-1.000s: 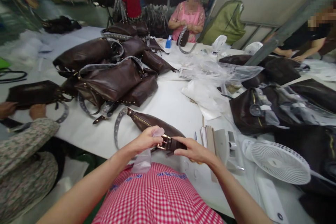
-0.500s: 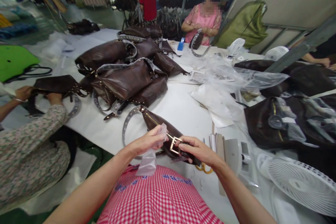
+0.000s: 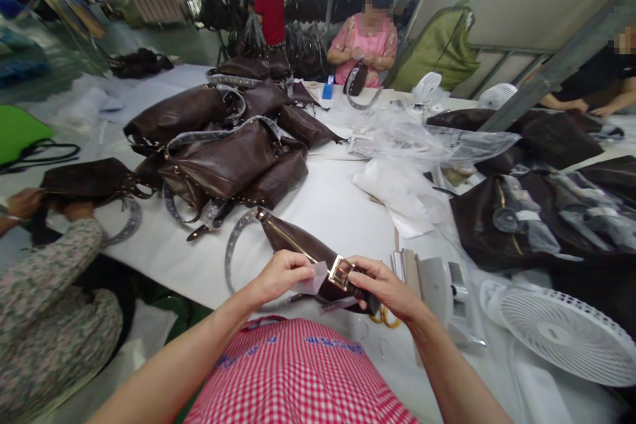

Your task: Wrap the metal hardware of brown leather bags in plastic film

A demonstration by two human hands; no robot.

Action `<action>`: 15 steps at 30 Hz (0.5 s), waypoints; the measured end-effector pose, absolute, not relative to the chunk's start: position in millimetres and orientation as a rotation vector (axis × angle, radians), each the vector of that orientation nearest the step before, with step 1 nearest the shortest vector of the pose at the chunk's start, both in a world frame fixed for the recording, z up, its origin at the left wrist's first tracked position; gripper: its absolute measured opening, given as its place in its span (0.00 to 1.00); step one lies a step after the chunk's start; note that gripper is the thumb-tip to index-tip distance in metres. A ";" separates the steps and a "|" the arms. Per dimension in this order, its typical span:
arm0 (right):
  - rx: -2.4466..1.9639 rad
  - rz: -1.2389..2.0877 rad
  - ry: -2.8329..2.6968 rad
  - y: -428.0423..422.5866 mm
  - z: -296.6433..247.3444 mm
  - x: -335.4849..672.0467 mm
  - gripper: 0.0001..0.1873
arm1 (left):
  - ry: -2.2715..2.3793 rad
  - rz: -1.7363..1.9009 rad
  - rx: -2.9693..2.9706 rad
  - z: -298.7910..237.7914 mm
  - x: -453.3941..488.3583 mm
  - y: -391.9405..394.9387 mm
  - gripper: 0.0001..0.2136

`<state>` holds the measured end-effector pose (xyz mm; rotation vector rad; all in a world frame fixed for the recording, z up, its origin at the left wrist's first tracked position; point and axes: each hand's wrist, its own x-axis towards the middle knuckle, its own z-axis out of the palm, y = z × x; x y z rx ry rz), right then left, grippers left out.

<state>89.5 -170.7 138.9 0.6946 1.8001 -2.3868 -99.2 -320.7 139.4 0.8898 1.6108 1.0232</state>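
Observation:
A dark brown leather handbag (image 3: 291, 233) with a gold zipper lies at the table's near edge, its wrapped strap (image 3: 232, 248) looping out to the left. My left hand (image 3: 282, 275) pinches a small piece of translucent wrapping film (image 3: 318, 277) beside a gold buckle (image 3: 340, 273). On the buckle's other side, my right hand (image 3: 380, 283) is closed on the dark strap end that carries the buckle. The bag's near side is partly hidden behind both hands.
Several brown handbags (image 3: 223, 159) are piled ahead on the left. Clear plastic bags (image 3: 437, 146) lie to the right. A white fan (image 3: 566, 331) and yellow-handled scissors (image 3: 385, 318) sit nearby right. At left, a co-worker's floral sleeve (image 3: 64, 252) reaches toward another bag.
The film in my left hand, earlier hanging down below it, now sticks out to the right near the buckle. The view has shifted slightly; my right hand keeps its hold by the buckle.

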 end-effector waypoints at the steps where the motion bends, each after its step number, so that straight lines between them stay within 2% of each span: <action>1: 0.702 -2.396 1.792 -170.2 138.2 90.4 0.20 | 1.599 1.021 0.874 138.6 -98.0 -320.4 0.08; 5: 0.728 -2.449 1.820 -166.9 132.5 96.0 0.20 | 1.572 1.066 0.708 130.2 -91.4 -319.1 0.09; 8: 0.707 -2.424 1.960 -166.8 127.6 99.2 0.26 | 1.625 1.082 0.677 121.6 -85.8 -316.8 0.12; 10: 0.762 -2.329 2.102 -169.0 125.1 99.8 0.27 | 1.651 1.085 0.719 117.6 -82.1 -315.3 0.13; 15: 0.994 -2.037 2.416 -180.0 125.0 95.9 0.23 | 1.613 1.066 0.877 120.5 -73.1 -314.5 0.10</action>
